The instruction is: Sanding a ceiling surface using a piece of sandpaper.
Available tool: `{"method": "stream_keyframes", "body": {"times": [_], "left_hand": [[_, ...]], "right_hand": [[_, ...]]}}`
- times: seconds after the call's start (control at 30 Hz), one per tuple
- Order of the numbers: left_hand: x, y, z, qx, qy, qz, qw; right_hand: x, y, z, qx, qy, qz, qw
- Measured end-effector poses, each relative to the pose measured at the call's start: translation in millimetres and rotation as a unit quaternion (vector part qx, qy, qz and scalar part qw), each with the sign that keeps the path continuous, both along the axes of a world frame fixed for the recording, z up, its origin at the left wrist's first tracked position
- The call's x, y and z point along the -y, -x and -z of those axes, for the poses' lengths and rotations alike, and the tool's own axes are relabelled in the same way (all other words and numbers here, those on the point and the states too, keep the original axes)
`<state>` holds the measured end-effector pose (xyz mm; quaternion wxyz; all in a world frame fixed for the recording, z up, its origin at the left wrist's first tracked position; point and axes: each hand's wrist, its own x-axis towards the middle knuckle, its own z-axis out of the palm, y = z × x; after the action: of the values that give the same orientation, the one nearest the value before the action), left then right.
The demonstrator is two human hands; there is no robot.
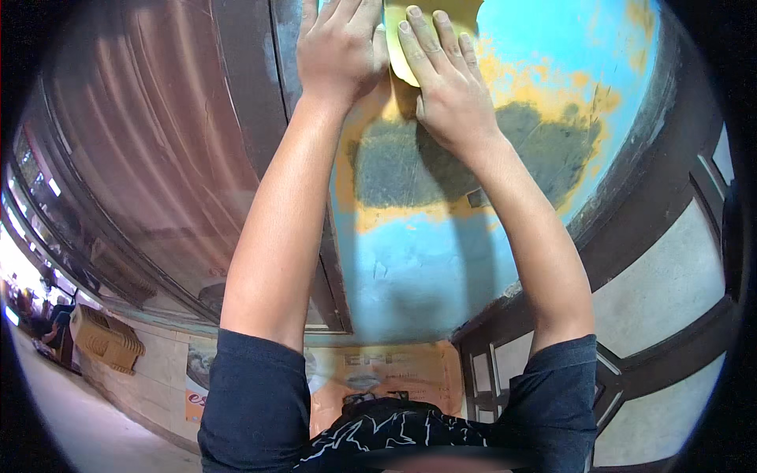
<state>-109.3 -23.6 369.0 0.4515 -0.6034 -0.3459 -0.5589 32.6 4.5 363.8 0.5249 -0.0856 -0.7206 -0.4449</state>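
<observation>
A yellow sheet [404, 65], which looks like sandpaper, is against an upright blue panel [410, 268] with worn orange and dark grey patches. My right hand [445, 75] lies on the sheet, its fingers stretched upward and slightly apart, pressing it to the surface. The thumb is tucked low beside the palm. Just left of the sheet, my left hand [343, 51] reaches up to the panel's dark edge. Its fingers extend upward, but their tips are cut off by the top of the view. The upper part of the sheet is also out of view.
A dark frame [631, 181] borders the panel on the right, beside pale panels [658, 268]. To the left is a brownish, streaked glossy panel [158, 150]. A brown plastic crate-like object [106, 339] is at the lower left. Below is an orange printed sheet [426, 366].
</observation>
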Motion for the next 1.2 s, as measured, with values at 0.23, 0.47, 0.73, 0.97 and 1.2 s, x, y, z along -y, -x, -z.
{"method": "stream_keyframes", "body": {"times": [0.23,0.47,0.73,0.97,1.2], "left_hand": [[-2.8,-3.8,0.5,0.001,0.000,-0.012,1.000],[0.6,-4.3,-1.8,0.002,0.015,0.009,1.000],[-1.2,-1.6,-2.0,-0.001,0.006,0.004,1.000],[-0.1,-7.2,1.1,0.001,0.006,0.006,1.000],[-3.6,-0.3,3.2,0.008,0.000,0.000,1.000]], "right_hand": [[12.3,-18.7,-17.9,0.010,0.095,0.108,0.990],[8.8,-19.1,41.4,-0.016,0.137,0.117,0.983],[35.5,-22.9,-18.4,0.005,0.187,0.113,0.976],[19.0,-29.6,14.6,0.029,0.109,0.144,0.983],[26.9,-16.0,0.3,0.024,0.136,0.127,0.982]]}}
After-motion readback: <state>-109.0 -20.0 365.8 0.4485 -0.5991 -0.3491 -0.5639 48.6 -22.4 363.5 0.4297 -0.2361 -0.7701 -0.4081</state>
